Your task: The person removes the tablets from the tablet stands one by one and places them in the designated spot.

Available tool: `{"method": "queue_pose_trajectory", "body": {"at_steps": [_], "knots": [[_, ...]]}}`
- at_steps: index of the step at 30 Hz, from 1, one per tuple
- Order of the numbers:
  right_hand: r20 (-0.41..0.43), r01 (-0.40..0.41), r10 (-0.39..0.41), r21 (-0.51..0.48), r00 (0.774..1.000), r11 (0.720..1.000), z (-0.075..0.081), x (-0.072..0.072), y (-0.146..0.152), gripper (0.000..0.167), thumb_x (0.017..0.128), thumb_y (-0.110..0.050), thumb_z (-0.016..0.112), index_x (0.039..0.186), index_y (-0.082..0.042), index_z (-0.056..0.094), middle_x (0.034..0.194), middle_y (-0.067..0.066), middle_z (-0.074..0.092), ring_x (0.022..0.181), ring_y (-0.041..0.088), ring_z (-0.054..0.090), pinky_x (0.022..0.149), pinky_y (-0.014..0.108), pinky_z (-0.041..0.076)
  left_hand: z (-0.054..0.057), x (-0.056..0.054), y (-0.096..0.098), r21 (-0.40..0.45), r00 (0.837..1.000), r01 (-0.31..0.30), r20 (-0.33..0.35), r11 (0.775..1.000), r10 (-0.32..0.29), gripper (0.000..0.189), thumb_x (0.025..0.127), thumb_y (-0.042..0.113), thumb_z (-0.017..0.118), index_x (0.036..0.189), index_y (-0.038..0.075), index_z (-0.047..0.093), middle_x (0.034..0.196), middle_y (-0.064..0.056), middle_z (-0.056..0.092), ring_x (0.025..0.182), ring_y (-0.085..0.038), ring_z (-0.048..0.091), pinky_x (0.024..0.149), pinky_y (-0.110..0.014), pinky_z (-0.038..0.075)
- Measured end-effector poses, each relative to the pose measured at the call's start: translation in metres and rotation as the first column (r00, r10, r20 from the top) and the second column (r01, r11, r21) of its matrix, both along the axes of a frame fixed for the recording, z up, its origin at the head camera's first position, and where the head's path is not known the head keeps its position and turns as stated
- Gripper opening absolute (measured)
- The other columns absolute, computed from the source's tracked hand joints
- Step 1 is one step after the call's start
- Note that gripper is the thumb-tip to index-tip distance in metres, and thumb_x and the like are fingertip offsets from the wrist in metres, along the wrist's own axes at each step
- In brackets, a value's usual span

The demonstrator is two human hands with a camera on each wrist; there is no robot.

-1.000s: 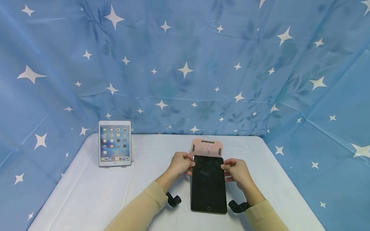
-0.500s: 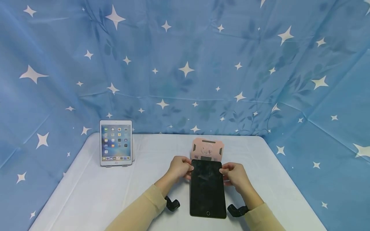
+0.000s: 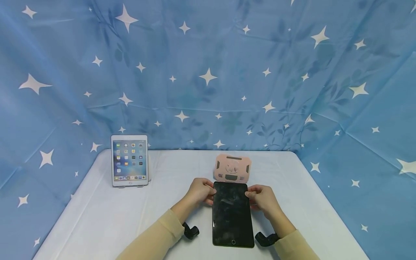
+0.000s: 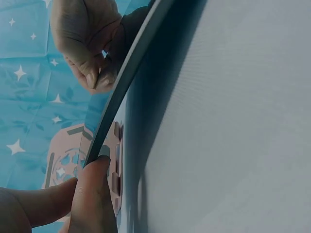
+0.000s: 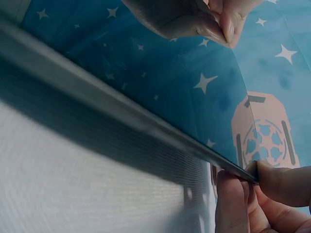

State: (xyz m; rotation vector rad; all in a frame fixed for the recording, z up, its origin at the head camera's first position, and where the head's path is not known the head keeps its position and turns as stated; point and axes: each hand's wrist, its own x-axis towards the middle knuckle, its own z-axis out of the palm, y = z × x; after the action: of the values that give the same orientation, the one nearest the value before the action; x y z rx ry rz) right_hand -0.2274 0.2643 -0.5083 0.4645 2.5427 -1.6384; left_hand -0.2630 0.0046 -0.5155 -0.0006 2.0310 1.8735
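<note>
Between the two hands is a black tablet [image 3: 232,216] with a dark screen, its round button toward the person. The left hand [image 3: 200,190] pinches its upper left edge, and the right hand [image 3: 264,198] pinches the upper right edge. In both wrist views the tablet's thin edge [image 4: 127,73] is raised off the white cloth at the end where thumb and fingers hold it. Just beyond the tablet stands a pink stand [image 3: 232,169] with cut-out slots and a round pattern; the right wrist view shows the pink stand [image 5: 279,124] behind the right fingertips.
A white tablet [image 3: 130,160] showing app icons leans on a stand at the back left of the white table [image 3: 175,166]. Blue star-patterned curtains [image 3: 208,54] enclose the back and sides. Black camera mounts [image 3: 266,239] are on both wrists.
Both hands have drawn the black tablet a little toward the person, away from the pink stand. More of the stand's lower part now shows. The white tablet stays put.
</note>
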Motion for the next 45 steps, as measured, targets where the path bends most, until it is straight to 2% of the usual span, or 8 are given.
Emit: {"method": "queue_pose_trajectory", "body": {"at_steps": [14,23,29,38,45], "knots": [[0.003,0.014,-0.014,-0.030,1.000,0.999,-0.009,0.001,-0.001,0.019,0.096,-0.005,0.075,0.113,0.004,0.074,0.083,0.005,0.068,0.068,0.018,0.068,0.055,0.032,0.062,-0.010,-0.001,0.002,-0.016,1.000,0.003,0.016,1.000,-0.003,0.022,0.095,-0.005,0.070,0.116,-0.002,0.065,0.079,-0.010,0.068,0.058,-0.014,0.066,0.049,-0.026,0.062],[0.016,-0.008,0.008,-0.025,1.000,1.000,-0.007,0.002,-0.001,0.022,0.097,-0.006,0.074,0.117,0.004,0.073,0.088,0.009,0.072,0.070,0.018,0.071,0.056,0.034,0.064,-0.005,-0.002,-0.003,-0.023,0.999,0.034,0.044,0.999,-0.033,0.023,0.095,-0.003,0.069,0.118,0.000,0.065,0.081,-0.011,0.070,0.063,-0.016,0.070,0.053,-0.028,0.064],[0.024,-0.002,0.003,-0.028,1.000,1.000,-0.007,0.003,0.000,0.021,0.096,-0.003,0.074,0.115,0.005,0.073,0.086,0.008,0.073,0.068,0.017,0.070,0.055,0.032,0.063,0.000,-0.001,-0.004,-0.030,0.997,0.043,0.069,0.999,-0.041,0.024,0.095,-0.004,0.069,0.118,-0.001,0.067,0.084,-0.011,0.070,0.066,-0.018,0.071,0.059,-0.033,0.068],[0.033,0.016,-0.015,-0.029,0.999,0.999,-0.008,0.004,-0.001,0.022,0.095,-0.001,0.074,0.115,0.007,0.074,0.087,0.009,0.075,0.067,0.017,0.070,0.054,0.032,0.063,-0.001,-0.001,-0.005,-0.032,0.995,0.039,0.088,0.999,-0.036,0.020,0.095,-0.006,0.067,0.115,-0.003,0.070,0.081,-0.009,0.068,0.065,-0.016,0.069,0.061,-0.035,0.069],[0.054,0.027,-0.025,-0.026,0.998,0.999,-0.006,0.004,-0.002,0.019,0.095,0.002,0.070,0.113,0.007,0.075,0.086,0.009,0.075,0.066,0.017,0.069,0.054,0.033,0.064,-0.003,-0.001,-0.008,-0.067,0.996,0.031,0.090,0.997,-0.025,0.019,0.097,-0.004,0.067,0.116,-0.004,0.072,0.085,-0.011,0.069,0.064,-0.016,0.069,0.059,-0.032,0.068]]}}
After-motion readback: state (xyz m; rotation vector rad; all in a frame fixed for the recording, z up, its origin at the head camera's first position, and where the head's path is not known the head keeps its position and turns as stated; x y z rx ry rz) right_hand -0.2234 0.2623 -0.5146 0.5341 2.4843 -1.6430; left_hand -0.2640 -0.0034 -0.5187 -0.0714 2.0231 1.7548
